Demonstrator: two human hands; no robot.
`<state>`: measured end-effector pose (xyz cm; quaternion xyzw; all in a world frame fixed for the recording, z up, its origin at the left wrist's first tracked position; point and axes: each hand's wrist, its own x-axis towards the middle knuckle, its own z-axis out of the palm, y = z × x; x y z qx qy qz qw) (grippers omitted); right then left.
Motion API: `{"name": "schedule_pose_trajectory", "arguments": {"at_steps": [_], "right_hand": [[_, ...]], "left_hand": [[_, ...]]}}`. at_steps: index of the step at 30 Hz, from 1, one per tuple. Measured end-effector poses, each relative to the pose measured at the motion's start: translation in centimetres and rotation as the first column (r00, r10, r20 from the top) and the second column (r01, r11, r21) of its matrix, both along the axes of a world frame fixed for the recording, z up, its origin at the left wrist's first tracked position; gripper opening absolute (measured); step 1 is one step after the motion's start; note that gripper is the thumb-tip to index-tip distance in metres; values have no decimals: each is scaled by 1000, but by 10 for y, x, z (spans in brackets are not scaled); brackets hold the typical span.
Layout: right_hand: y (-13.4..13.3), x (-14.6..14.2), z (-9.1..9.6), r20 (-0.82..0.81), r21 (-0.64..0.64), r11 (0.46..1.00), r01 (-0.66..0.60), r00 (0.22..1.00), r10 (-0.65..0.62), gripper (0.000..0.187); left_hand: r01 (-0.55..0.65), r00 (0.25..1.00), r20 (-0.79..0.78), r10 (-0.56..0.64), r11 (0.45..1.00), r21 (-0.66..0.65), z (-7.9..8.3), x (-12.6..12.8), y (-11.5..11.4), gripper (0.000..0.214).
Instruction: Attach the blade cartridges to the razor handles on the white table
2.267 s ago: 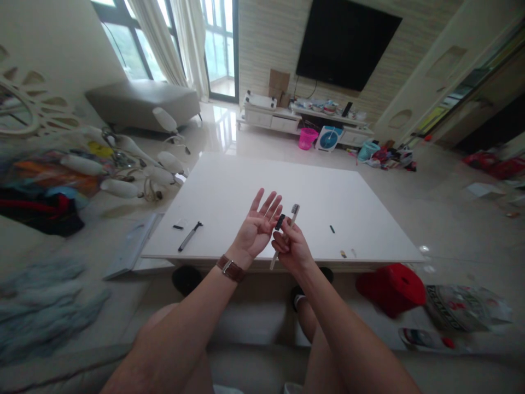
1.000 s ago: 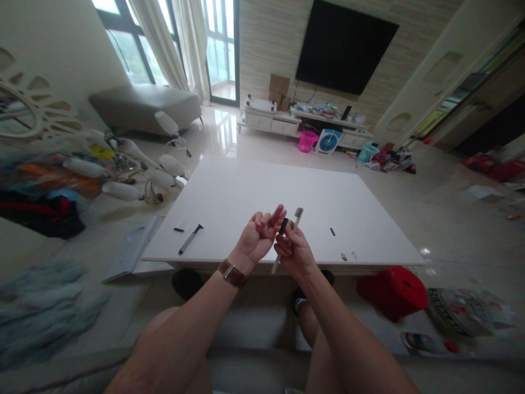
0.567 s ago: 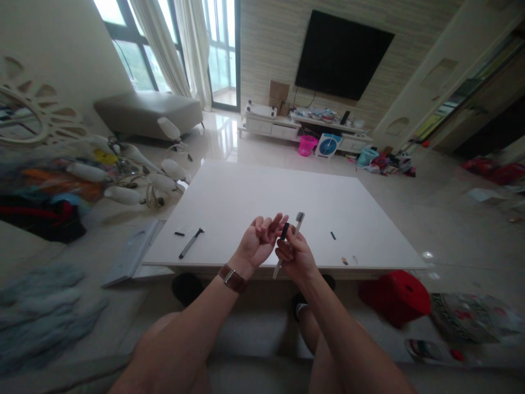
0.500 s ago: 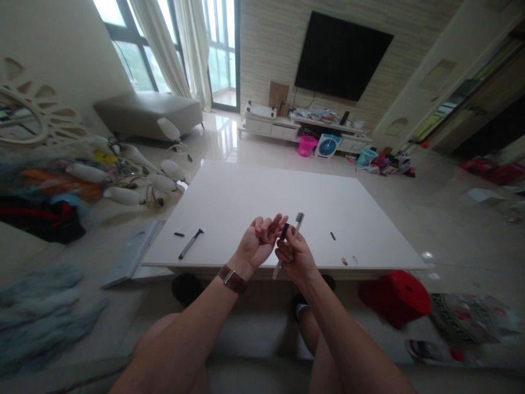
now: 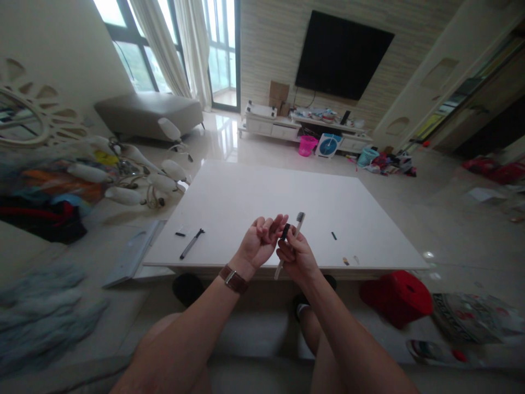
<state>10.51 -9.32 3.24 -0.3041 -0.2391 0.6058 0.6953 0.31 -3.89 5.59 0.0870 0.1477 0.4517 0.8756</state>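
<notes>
My right hand is closed around a white toothbrush with dark bristles, tilted with its head up. Between the thumb and fingers of the same hand is a small black rectangular piece. Palm up, my left hand is beside it, fingers apart and partly curled, fingertips close to the black piece; whether they touch it I cannot tell. On the white table to the left lie a razor with a grey and black handle and a short black strip.
On the table's right lie another short black strip, a small brown and dark bit and a pale curved bit. A red stool stands off the front right corner. White lamp arms are beside the left edge.
Both hands stay almost in place. The black piece in my right hand has turned very slightly; the things on the table have not moved.
</notes>
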Motion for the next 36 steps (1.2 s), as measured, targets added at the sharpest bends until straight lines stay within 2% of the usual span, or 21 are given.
{"name": "schedule_pose_trajectory", "arguments": {"at_steps": [17, 20, 22, 25, 27, 29, 32, 35, 36], "right_hand": [[0, 0, 1, 3, -4, 1000, -3, 1000, 3, 26], [0, 0, 1, 3, -7, 1000, -2, 1000, 2, 24], [0, 0, 1, -3, -15, 1000, 4, 1000, -4, 24], [0, -2, 1, -7, -29, 1000, 9, 1000, -9, 25], [0, -3, 0, -4, -35, 999, 9, 1000, -9, 26], [1, -3, -1, 5, -41, 999, 16, 1000, -16, 27], [5, -3, -4, 20, -70, 996, 57, 998, -56, 28], [10, 0, -7, 38, -111, 987, 119, 993, -116, 32], [12, 1, -7, 42, -119, 983, 138, 990, -134, 33]], "left_hand": [[6, 1000, -18, -6, 1000, -3, -2, 3, -3, 38], [-8, 1000, -19, 9, 1000, 12, -1, 0, 4, 36], [-74, 997, 12, 74, 997, 36, 0, -8, 18, 33], [-294, 954, 63, 292, 956, 26, -2, -27, 45, 27], [-363, 932, 4, 363, 932, 7, -6, -37, 58, 23], [-316, 942, -105, 318, 948, 33, -11, -39, 60, 21], [-122, 932, -315, 178, 974, 189, -17, -29, 50, 15], [52, 870, -473, 143, 926, 374, -17, -12, 36, 5], [98, 851, -506, 142, 903, 417, -16, -6, 32, 8]]}}
